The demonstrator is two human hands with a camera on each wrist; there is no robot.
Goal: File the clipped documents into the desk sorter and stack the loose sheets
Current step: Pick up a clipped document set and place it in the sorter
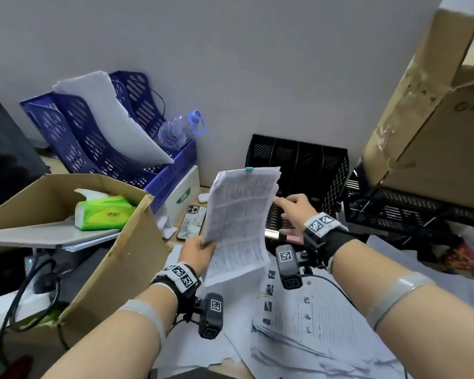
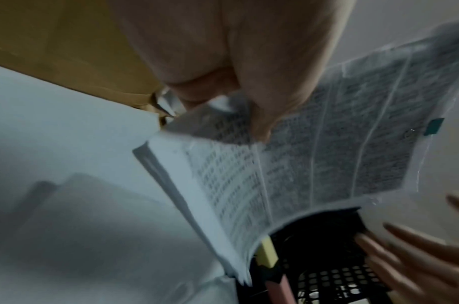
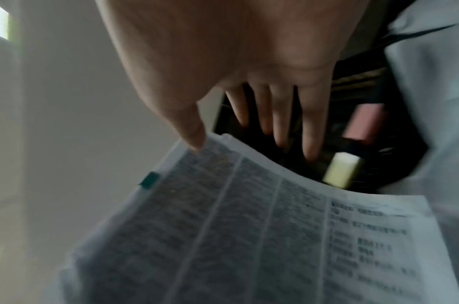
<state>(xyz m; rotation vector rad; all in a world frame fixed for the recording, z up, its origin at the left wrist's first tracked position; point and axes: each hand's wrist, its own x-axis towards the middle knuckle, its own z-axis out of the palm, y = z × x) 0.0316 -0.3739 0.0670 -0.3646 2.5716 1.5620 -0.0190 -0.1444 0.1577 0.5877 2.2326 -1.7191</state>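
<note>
A thick printed document (image 1: 238, 222) with a teal clip (image 1: 249, 169) on its top edge stands upright in the air in front of the black mesh desk sorter (image 1: 304, 170). My left hand (image 1: 200, 250) pinches its lower left edge; the left wrist view shows my thumb on the page (image 2: 327, 154). My right hand (image 1: 293, 206) hovers at the document's right edge with straight fingers (image 3: 283, 123) spread over the sorter's black mesh (image 3: 324, 164), the thumb tip touching the page (image 3: 223, 226). Loose sheets (image 1: 312, 324) lie scattered on the desk below.
A blue sorter (image 1: 99, 138) with white papers and a water bottle (image 1: 181, 127) stands at the back left. An open cardboard box (image 1: 93, 242) with a tissue pack (image 1: 101, 212) sits left. A phone (image 1: 192, 222) lies on the desk. A large carton (image 1: 433, 127) over black trays (image 1: 411, 209) fills the right.
</note>
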